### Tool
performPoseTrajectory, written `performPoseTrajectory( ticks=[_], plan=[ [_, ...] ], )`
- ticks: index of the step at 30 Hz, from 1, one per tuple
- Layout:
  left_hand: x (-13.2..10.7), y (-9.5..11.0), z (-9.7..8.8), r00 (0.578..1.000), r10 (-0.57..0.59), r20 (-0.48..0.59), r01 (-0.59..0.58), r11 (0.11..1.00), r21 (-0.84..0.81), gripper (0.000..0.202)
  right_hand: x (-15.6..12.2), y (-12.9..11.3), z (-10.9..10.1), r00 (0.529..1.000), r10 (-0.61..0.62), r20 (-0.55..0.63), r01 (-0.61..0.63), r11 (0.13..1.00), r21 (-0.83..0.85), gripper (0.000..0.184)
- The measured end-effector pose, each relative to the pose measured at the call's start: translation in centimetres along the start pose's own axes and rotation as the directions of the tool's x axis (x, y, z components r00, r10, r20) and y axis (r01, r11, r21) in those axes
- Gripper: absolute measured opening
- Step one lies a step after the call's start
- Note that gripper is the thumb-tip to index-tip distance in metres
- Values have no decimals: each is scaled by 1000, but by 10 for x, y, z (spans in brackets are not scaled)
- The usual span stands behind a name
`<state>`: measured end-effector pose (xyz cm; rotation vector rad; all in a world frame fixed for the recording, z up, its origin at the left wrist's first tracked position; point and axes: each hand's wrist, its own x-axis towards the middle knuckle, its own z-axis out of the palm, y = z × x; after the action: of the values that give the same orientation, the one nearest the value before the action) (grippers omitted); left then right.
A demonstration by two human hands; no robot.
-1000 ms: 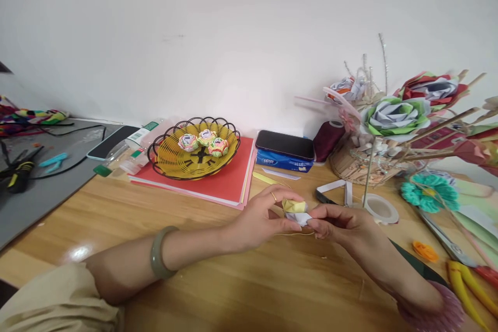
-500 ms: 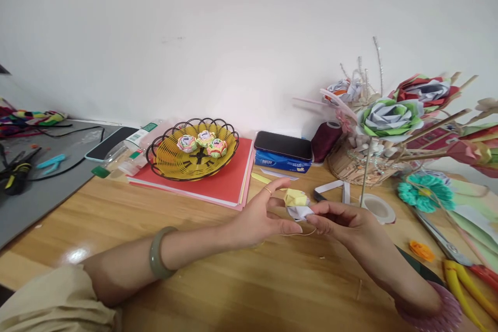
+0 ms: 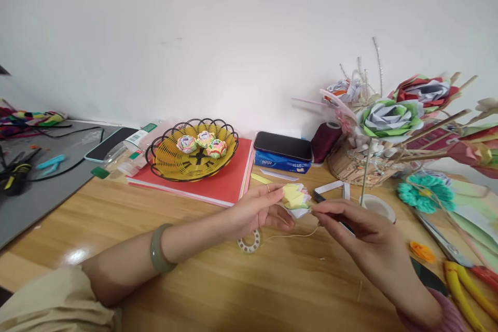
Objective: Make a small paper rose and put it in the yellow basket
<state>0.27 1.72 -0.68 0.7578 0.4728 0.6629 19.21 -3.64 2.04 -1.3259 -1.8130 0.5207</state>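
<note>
A small folded-paper flower (image 3: 294, 198), yellow with white and pink parts, is held up over the table by my left hand (image 3: 257, 210). The left thumb and fingers close on its left side. At the flower's right edge, my right hand (image 3: 356, 233) has its thumb and forefinger pinched together. A thin cream string (image 3: 291, 236) runs up to those fingertips, which hide its end. Below the left hand, a pale ring with holes (image 3: 249, 241) lies on the wooden table, close to the string's other end.
A yellow woven basket (image 3: 171, 166) with 3 paper flowers stands on red paper (image 3: 229, 189). Behind my hands, a phone (image 3: 282, 146) rests on a blue tissue pack (image 3: 280, 161). Yellow-handled scissors (image 3: 461, 285), a tape roll (image 3: 379, 208) and a flower arrangement (image 3: 389, 119) are on the right.
The flower has turned and shifted slightly left and up, showing more yellow. My right fingers now pinch at its right edge, with the string drawn up. The pale ring has come into view.
</note>
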Motion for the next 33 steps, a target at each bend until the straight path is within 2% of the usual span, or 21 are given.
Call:
performPoseTrajectory(
  ticks=[3, 5, 8, 11, 15, 17, 22, 28, 33],
  plan=[
    [1, 2, 0, 1000, 9, 2, -9, 998, -65, 28, -2, 3, 0, 992, 65, -109, -61, 997, 39, 9],
    [1, 2, -1, 1000, -8, 3, 8, 995, -95, 28, -3, 4, 1, 992, 41, -123, -37, 999, 34, 8],
    [2, 2, -1, 999, -42, 26, 45, 992, -117, 31, -5, 0, 4, 996, -41, -75, 41, 999, 2, 4],
    [2, 2, -1, 997, -22, 70, 31, 990, -136, 31, -6, -6, 5, 996, -93, 2, 93, 996, -16, 7],
    [0, 2, 0, 998, 30, 62, -20, 988, -152, 34, -7, -11, 8, 993, -79, 89, 84, 995, -54, 8],
    [-2, 2, 1, 997, 49, 59, -41, 991, -128, 39, -8, -9, 11, 994, -77, 72, 83, 992, -91, 5],
    [-4, 3, 4, 998, 28, 50, -26, 999, -34, 51, -9, -1, 16, 987, -156, -25, 147, 963, -224, 14],
    [-2, 7, 0, 1000, -14, 11, 11, 979, 202, 58, -6, 5, 9, 966, -255, 43, 257, 933, -250, 13],
    [-2, 17, -3, 985, -172, 23, 159, 948, 276, 45, -6, 12, 7, 940, -317, 123, 340, 901, -271, 17]
  ],
)
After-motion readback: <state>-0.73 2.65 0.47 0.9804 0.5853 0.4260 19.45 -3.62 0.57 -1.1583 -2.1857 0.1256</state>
